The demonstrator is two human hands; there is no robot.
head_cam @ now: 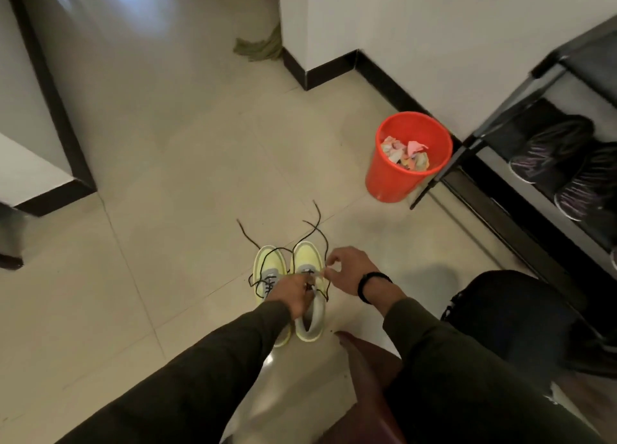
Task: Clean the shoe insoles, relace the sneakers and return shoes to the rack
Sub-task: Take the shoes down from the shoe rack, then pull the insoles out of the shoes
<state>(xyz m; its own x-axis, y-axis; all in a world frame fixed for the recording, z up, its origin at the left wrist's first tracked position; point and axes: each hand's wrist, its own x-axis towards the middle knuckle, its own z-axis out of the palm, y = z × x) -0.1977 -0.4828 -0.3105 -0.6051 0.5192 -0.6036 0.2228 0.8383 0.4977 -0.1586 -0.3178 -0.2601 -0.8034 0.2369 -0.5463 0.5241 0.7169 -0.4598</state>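
Note:
Two yellow-green sneakers stand side by side on the tiled floor, toes pointing away from me. The left sneaker (267, 263) has dark laces trailing loose in front. My left hand (293, 293) grips the tongue and lace area of the right sneaker (309, 260). My right hand (350, 270), a black band on its wrist, pinches a dark lace (317, 230) beside that shoe's right edge. Lace ends lie spread on the floor beyond the toes.
An orange bin (394, 176) with crumpled paper stands ahead on the right. A black shoe rack (500, 123) with dark sneakers (547, 150) lines the right wall. A black bag (514, 313) sits by my right knee, a brown stool edge (364, 370) under me.

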